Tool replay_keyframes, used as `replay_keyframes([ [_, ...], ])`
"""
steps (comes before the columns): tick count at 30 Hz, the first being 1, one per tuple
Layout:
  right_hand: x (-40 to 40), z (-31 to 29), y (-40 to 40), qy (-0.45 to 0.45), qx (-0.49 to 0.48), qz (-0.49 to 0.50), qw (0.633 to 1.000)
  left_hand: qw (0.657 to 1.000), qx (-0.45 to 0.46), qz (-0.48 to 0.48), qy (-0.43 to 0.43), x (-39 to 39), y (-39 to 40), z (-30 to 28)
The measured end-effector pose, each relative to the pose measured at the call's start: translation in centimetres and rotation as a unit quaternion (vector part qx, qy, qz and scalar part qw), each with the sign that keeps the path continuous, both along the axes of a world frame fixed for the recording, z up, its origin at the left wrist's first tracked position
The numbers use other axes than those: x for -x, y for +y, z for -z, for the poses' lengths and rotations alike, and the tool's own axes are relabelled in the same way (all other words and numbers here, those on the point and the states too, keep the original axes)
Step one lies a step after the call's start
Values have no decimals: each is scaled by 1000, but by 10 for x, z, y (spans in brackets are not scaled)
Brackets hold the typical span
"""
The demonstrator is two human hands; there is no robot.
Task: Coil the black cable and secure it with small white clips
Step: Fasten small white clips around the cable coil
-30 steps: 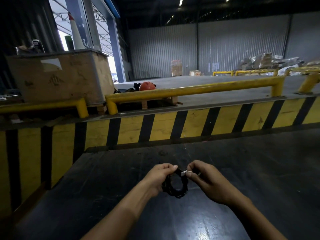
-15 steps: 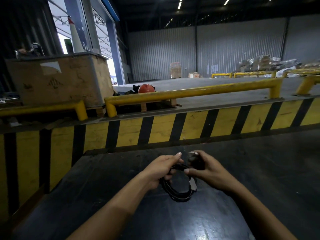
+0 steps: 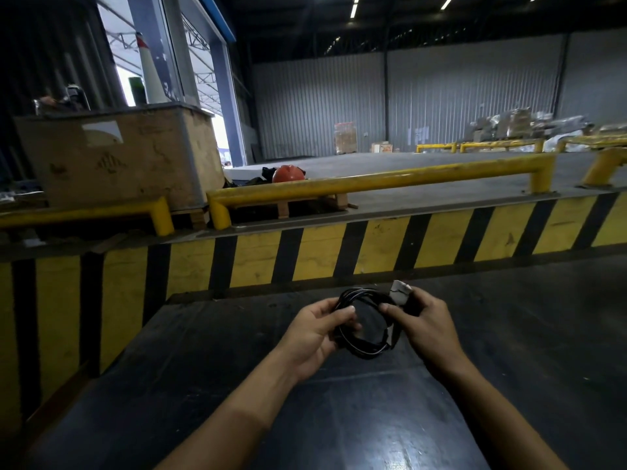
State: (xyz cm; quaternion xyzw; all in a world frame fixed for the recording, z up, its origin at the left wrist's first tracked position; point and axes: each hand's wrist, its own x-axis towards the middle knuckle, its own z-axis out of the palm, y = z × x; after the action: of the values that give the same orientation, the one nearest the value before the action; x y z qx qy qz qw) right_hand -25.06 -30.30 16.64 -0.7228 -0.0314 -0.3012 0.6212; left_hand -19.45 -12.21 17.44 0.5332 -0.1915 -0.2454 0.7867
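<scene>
Both hands are up over the dark table [image 3: 210, 361], with the cable [image 3: 364, 347] held between them as a small round coil of several loops. The left hand [image 3: 314, 334] grips the coil's left side, thumb over the strands and fingers curled under. The right hand [image 3: 429, 329] pinches the coil's right side, and a white piece, likely a clip [image 3: 398, 288], sticks up past its fingertips at the coil's upper right. A second pale bit shows at the coil's lower right, too blurred to say whether it is a clip already on or a plug end.

My worry is the loops. They look springy and are pinned at only two points, so if either hand eases off to work the clip, the top strands could fan out and the coil go slack. The clip is small and held at the fingertips; a fumble would drop it on the table, where it should at least be easy to spot. Closing it over only some strands would leave the rest free.

Beyond the coil stands a striped barrier [image 3: 373, 252], then a yellow rail [image 3: 390, 181], then an orange helmet [image 3: 288, 174].
</scene>
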Motion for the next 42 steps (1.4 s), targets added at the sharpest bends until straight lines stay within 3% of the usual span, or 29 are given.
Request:
replay_keyframes([
  [5,2,-11,-12,22,-28,-17,999,999,-4,-48,-21,-3,-2,-5],
  [9,10,-36,-22,-4,50,7,999,996,-46,-80,-22,-7,0,-11],
  [12,17,-47,-16,3,91,-81,993,994,-53,-89,-15,-9,-4,-13],
  [16,19,-45,-11,104,160,-172,966,995,-47,-84,7,-9,-8,-14],
  [20,16,-44,-5,113,233,-143,955,995,-58,-77,24,-7,-10,-10],
  [24,13,-44,0,65,335,-64,938,996,-72,-58,13,-6,-12,-7],
  [31,7,-26,3,-10,421,19,907,995,-86,-52,-11,-1,-13,-5],
  [38,0,-11,2,86,438,47,894,989,-110,-93,-32,1,-13,-4],
  [42,-2,-9,2,74,435,44,896,987,-133,-88,-33,1,-14,-3],
])
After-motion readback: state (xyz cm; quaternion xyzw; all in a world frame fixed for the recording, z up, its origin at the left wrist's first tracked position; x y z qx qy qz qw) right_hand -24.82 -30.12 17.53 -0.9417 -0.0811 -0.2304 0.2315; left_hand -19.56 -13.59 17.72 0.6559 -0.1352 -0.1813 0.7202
